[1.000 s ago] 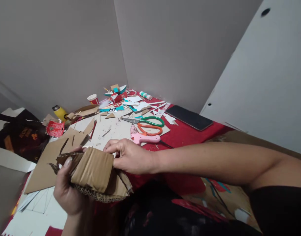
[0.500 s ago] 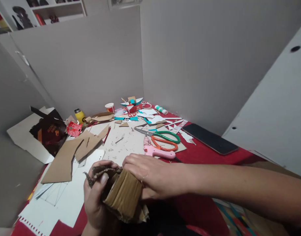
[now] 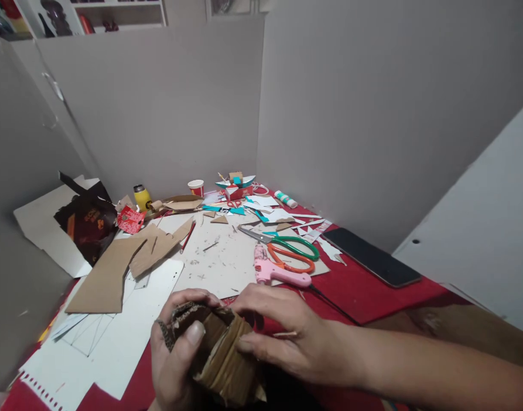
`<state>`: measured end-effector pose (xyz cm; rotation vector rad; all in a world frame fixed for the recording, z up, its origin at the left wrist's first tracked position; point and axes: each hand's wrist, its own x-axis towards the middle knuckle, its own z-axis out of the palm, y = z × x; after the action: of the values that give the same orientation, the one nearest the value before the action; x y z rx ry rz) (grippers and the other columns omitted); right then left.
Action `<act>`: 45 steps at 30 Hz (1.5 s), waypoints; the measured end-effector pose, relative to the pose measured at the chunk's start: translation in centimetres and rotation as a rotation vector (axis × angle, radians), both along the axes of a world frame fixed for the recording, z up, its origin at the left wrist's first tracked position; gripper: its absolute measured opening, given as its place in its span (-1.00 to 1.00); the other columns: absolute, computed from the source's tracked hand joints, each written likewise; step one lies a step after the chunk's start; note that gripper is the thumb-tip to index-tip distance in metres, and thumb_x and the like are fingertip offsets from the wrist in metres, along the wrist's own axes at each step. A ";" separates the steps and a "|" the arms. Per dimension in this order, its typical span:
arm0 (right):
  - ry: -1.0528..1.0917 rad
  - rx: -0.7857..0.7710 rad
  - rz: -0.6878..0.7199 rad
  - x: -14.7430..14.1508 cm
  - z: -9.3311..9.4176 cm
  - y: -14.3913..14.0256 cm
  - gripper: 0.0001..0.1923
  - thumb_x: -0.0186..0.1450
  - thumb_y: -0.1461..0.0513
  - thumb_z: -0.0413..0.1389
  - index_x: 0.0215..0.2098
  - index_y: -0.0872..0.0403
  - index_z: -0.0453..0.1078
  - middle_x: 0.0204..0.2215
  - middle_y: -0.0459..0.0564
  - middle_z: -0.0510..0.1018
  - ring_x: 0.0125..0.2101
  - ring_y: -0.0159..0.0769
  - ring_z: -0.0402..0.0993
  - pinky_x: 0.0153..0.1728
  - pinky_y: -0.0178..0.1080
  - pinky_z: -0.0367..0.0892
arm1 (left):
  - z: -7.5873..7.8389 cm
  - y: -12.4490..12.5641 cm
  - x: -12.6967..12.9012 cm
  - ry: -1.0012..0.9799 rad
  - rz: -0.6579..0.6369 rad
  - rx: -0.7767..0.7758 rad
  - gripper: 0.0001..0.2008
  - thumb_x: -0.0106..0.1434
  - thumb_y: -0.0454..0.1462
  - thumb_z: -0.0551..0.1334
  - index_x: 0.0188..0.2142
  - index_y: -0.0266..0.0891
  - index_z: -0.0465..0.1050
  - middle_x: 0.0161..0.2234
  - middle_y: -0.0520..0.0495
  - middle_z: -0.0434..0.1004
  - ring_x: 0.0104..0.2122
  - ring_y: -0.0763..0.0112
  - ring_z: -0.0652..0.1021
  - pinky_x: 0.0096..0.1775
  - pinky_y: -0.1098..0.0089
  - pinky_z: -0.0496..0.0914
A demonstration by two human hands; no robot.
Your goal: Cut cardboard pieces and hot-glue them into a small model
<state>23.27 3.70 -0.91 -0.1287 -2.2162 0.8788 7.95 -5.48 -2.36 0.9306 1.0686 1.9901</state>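
Observation:
A bent, hollow cardboard form [image 3: 229, 362] with ribbed walls and torn, ragged edges is held low, near my body. My left hand [image 3: 175, 348] wraps around its left side, thumb pressed on the inner wall and fingers behind. On the other side, my right hand [image 3: 287, 331] grips the right wall, its thumb on the ribbed outer face and its fingers by the upper edge. A thin pale sliver shows by the right palm; I cannot make out what it is. The form's underside is hidden.
Beyond my hands lie a pink glue gun [image 3: 282, 273] and scissors [image 3: 291, 251] with green and orange handles. Cardboard pieces [image 3: 101, 279] and drawn-on paper [image 3: 94, 348] lie left. A phone [image 3: 372, 257] is right; a paper cup [image 3: 196, 187] and small boat model [image 3: 236, 185] stand behind.
My right hand has shifted on the cardboard; its thumb now shows on the outer face, with a gap below the fingers. The view has tilted, and the cardboard sits slightly lower and further right.

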 end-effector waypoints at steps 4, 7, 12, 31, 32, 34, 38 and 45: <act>-0.010 -0.134 0.014 -0.6 -0.8 -0.2 -0.83 0.29 0.23 0.12 -0.18 0.15 0.43 -0.35 0.05 0.53 -0.34 -0.36 0.45 -0.29 -0.34 0.35 | -0.3 -0.1 -0.1 -0.002 -0.022 -0.033 -0.75 0.03 -0.15 0.30 -0.28 -0.17 0.54 -0.29 -0.13 0.55 -0.23 0.08 0.53 -0.19 0.19 0.42; -0.037 -0.266 0.030 -0.6 -0.8 0.0 -0.84 0.27 0.22 0.14 -0.21 0.13 0.46 -0.32 0.03 0.56 -0.32 -0.36 0.48 -0.26 -0.33 0.36 | -0.4 -0.2 -0.3 0.005 -0.053 -0.051 -0.73 0.05 -0.13 0.29 -0.26 -0.17 0.55 -0.26 -0.15 0.56 -0.20 0.04 0.53 -0.16 0.17 0.41; -0.082 -0.335 0.020 -0.4 -0.8 -0.1 -0.81 0.28 0.21 0.14 -0.18 0.11 0.48 -0.27 0.03 0.58 -0.25 -0.33 0.49 -0.20 -0.29 0.38 | -0.3 -0.4 -0.2 -0.015 -0.035 -0.060 -0.70 -0.03 -0.11 0.35 -0.29 -0.15 0.57 -0.27 -0.13 0.57 -0.21 0.06 0.53 -0.17 0.19 0.42; -0.056 -0.336 0.078 -1.0 -1.6 0.6 -0.79 0.24 0.19 0.17 -0.21 0.17 0.48 -0.31 0.05 0.54 -0.30 -0.32 0.46 -0.22 -0.30 0.36 | -0.3 1.2 -0.6 0.012 -0.083 -0.082 -0.75 0.10 -0.16 0.21 -0.27 -0.20 0.55 -0.29 -0.13 0.59 -0.23 0.15 0.53 -0.19 0.27 0.43; -0.075 -0.344 0.090 -1.1 -1.4 0.9 -0.80 0.25 0.19 0.17 -0.25 0.18 0.48 -0.33 0.04 0.53 -0.31 -0.33 0.44 -0.23 -0.31 0.35 | -0.2 1.3 -0.8 0.030 -0.076 -0.083 -0.75 0.11 -0.17 0.20 -0.26 -0.21 0.55 -0.28 -0.14 0.59 -0.22 0.14 0.53 -0.19 0.27 0.43; -0.114 -0.369 0.124 -1.4 -0.8 1.4 -0.80 0.26 0.17 0.15 -0.31 0.18 0.47 -0.35 0.01 0.51 -0.33 -0.35 0.42 -0.26 -0.33 0.33 | 0.0 1.4 -1.3 0.094 -0.085 -0.084 -0.72 0.11 -0.17 0.20 -0.24 -0.23 0.55 -0.24 -0.16 0.59 -0.20 0.12 0.54 -0.17 0.27 0.42; -0.178 -0.548 0.215 -1.7 -0.3 1.9 -0.77 0.24 0.14 0.17 -0.32 0.18 0.46 -0.36 -0.04 0.51 -0.31 -0.34 0.41 -0.24 -0.33 0.31 | 0.1 1.3 -2.4 0.240 -0.168 -0.054 -0.64 0.08 -0.13 0.24 -0.16 -0.25 0.53 -0.17 -0.17 0.59 -0.15 0.08 0.53 -0.13 0.25 0.42; -0.128 -0.914 0.232 -2.9 -1.7 3.4 -0.66 0.04 0.10 0.33 -0.38 0.16 0.37 -0.48 -0.17 0.40 -0.44 -0.45 0.31 -0.38 -0.37 0.23 | -0.3 1.9 -2.0 0.151 -0.123 -0.011 -0.64 0.09 -0.17 0.21 -0.15 -0.29 0.51 -0.19 -0.18 0.59 -0.14 0.06 0.54 -0.11 0.21 0.42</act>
<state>20.41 7.08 -2.63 -0.3633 -1.7893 2.0031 5.97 -3.53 -2.65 1.1280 1.0757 1.8359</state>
